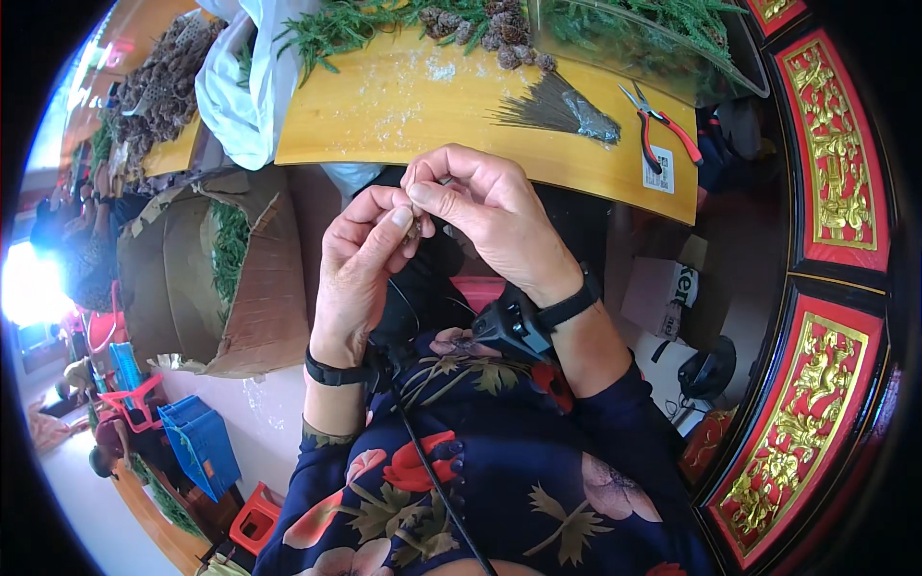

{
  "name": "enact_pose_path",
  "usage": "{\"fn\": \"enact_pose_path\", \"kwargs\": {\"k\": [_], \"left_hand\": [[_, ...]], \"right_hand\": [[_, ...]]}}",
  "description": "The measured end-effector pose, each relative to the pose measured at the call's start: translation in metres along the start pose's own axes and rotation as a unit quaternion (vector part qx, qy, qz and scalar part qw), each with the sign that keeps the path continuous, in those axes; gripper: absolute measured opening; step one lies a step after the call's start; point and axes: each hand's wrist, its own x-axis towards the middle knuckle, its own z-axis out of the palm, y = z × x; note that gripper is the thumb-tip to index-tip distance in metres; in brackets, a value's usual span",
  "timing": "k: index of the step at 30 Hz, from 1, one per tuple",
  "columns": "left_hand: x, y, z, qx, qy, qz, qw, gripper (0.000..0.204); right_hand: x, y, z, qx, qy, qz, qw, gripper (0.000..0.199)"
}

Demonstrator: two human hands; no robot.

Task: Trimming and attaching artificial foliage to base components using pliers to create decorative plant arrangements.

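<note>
1. Head view: we see our left hand point(365, 264) and right hand point(485, 216) raised in front of the yellow table point(403, 106), fingertips of both pinched shut on a small brown piece point(419, 227), probably a pine cone, with a thin dark wire point(411, 302) trailing down from it.
2. We judge the piece could slip from so narrow a pinch, or the wire could snag on our sleeve.
3. The piece is mostly hidden; we cannot tell its shape. A wire bundle point(557, 108), pliers point(658, 125) and pine cones point(490, 29) lie on the table.
</note>
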Motion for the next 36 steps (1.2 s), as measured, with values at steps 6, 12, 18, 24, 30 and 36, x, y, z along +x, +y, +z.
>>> {"fn": "enact_pose_path", "kwargs": {"k": [6,12,18,24,30,36], "left_hand": [[0.0,0.003,-0.003,0.0,-0.007,0.014,1.0,0.009],[0.003,0.002,-0.017,-0.124,-0.023,0.017,0.992,0.01],[0.001,0.003,-0.016,-0.155,-0.016,0.026,0.987,0.011],[-0.001,0.002,-0.013,-0.108,0.003,0.006,0.994,0.007],[-0.006,-0.002,-0.005,-0.046,0.042,0.037,0.997,0.006],[-0.014,0.007,0.006,-0.011,0.059,0.046,0.997,0.009]], "right_hand": [[0.0,0.0,0.01,0.078,0.034,0.004,0.996,0.016],[0.006,-0.008,0.016,0.091,0.125,0.012,0.988,0.021],[0.004,-0.004,0.01,-0.011,0.034,0.031,0.999,0.019],[0.0,-0.003,0.014,-0.22,0.082,-0.106,0.966,0.013],[-0.007,-0.01,0.02,-0.314,0.093,-0.125,0.937,0.01],[-0.007,-0.006,0.014,-0.109,0.017,-0.03,0.993,0.012]]}}
